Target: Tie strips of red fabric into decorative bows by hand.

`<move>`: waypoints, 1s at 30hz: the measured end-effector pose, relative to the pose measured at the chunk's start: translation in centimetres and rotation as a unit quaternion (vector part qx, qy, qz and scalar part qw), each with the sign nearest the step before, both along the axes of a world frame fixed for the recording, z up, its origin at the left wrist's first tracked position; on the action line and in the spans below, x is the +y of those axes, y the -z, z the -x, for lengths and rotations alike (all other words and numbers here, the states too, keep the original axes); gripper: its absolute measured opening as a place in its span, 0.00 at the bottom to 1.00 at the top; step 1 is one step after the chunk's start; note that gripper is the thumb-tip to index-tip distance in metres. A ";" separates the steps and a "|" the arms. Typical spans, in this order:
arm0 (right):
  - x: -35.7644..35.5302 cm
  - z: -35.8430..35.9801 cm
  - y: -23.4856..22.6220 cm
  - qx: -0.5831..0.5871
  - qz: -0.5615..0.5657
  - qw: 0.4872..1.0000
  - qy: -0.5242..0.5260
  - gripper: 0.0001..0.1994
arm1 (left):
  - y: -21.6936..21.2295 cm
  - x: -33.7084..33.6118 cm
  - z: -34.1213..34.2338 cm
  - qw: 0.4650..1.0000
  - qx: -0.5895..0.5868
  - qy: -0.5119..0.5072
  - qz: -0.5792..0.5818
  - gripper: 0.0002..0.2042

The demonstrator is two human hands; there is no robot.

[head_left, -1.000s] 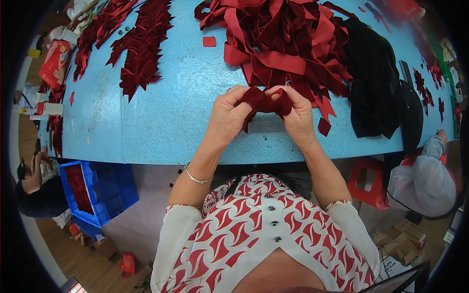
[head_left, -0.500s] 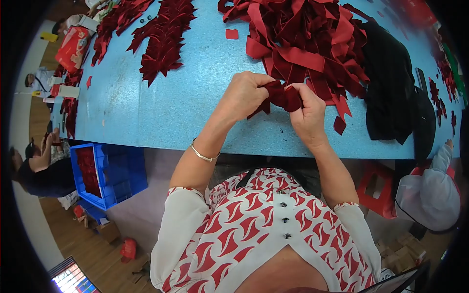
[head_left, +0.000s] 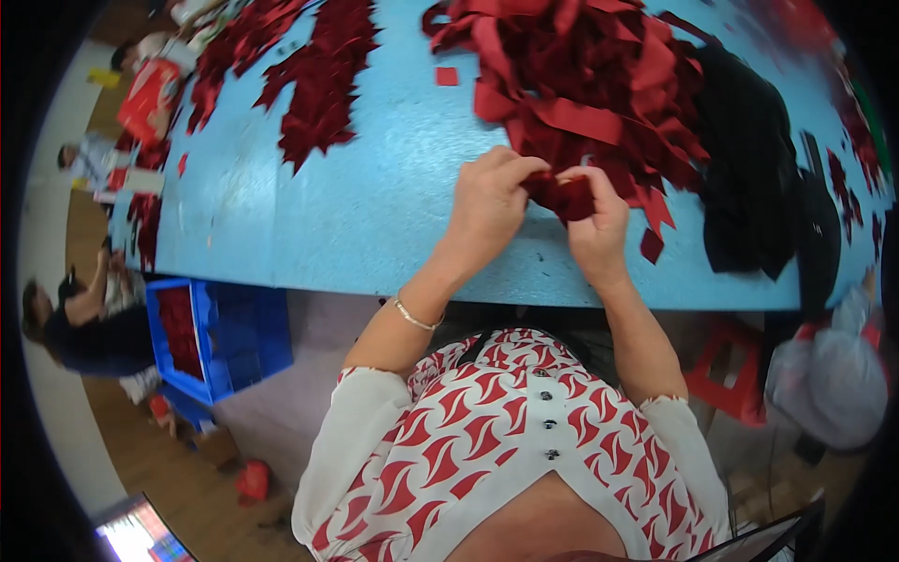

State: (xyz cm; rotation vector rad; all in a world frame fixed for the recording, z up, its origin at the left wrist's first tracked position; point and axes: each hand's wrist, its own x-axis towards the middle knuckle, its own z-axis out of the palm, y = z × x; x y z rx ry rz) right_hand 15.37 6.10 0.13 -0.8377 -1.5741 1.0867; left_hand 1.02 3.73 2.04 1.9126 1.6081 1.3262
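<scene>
Over the blue table (head_left: pixel 375 234), my left hand (head_left: pixel 489 204) pinches one side of a dark red velvet ribbon piece (head_left: pixel 568 199). My right hand (head_left: pixel 597 225) grips the other side, thumb and fingers pressed together. The ribbon is folded between them, and my fingers hide part of it. Just beyond my hands lies a big tangled heap of red ribbon strips (head_left: pixel 581 122), lighter on one face and velvety on the other. A loose ribbon end (head_left: pixel 652 245) lies on the table to the right of my right hand.
Left of the heap lies a stack of dark red bows (head_left: pixel 323 94), near a small red square (head_left: pixel 447 76). Black cloth (head_left: pixel 749 178) covers the table at right. A blue crate (head_left: pixel 220 342) with red pieces stands below the left edge. Another person (head_left: pixel 94 318) works at far left.
The ribbon piece has been turned and gathered between my fingers, its tail no longer hanging to the left. My left hand has shifted slightly right; the whole view has shifted a little.
</scene>
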 end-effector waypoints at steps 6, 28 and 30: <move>-3.1 1.8 0.2 -0.026 0.051 0.998 0.005 0.05 | 0.1 -3.2 1.0 0.995 0.075 -0.057 0.040 0.17; 0.8 -1.3 2.3 0.109 0.186 0.973 -0.085 0.10 | 1.6 -0.3 -0.6 0.895 -0.395 0.040 0.203 0.08; 1.1 -1.3 2.3 0.052 0.118 0.990 -0.052 0.10 | 1.6 0.1 -0.4 0.950 -0.265 0.029 0.161 0.07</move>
